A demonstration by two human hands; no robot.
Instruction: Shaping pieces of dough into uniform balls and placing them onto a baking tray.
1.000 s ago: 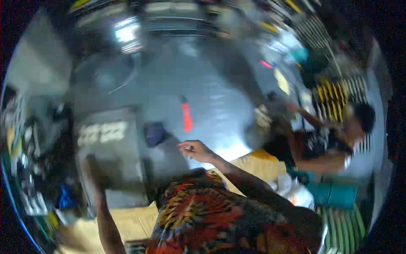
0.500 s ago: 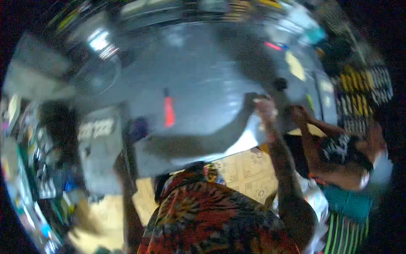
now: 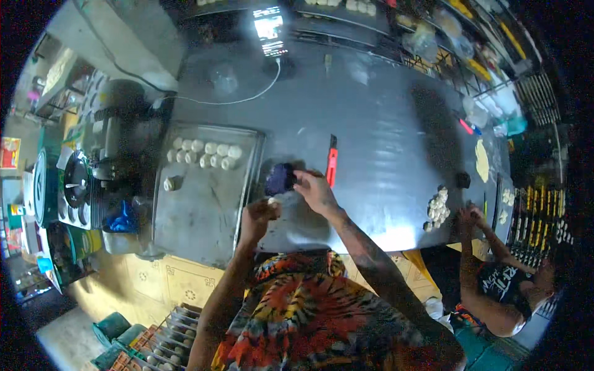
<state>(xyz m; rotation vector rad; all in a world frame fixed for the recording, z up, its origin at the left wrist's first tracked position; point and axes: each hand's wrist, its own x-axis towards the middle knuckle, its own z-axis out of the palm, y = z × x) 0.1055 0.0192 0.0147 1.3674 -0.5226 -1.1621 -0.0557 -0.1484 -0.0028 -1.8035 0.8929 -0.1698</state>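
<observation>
A lump of dark purple paste [image 3: 280, 178] lies on the grey table just right of the baking tray [image 3: 204, 229]. My right hand [image 3: 317, 193] reaches to its right edge, thumb and fingertips drawn together in a pinch at the paste. Below the lump, my left hand [image 3: 255, 221] is closed, with a small pale piece of dough [image 3: 273, 201] showing at its fingertips. Several round dough balls [image 3: 198, 146] sit in two rows at the tray's far end, and one more ball [image 3: 169, 183] lies apart on its left side.
A red utility knife [image 3: 332, 162] lies right of the paste. Farther right are a heap of dough pieces [image 3: 438, 209] and a co-worker's hands [image 3: 471, 215]. A lit phone [image 3: 270, 31] stands at the back, its white cable [image 3: 247, 99] crossing the table. Stacked racks [image 3: 167, 346] are lower left.
My view has turned and steadied. My right hand has come left from the dough heap to the paste; my left hand has moved to beside the paste, dough at its fingertips.
</observation>
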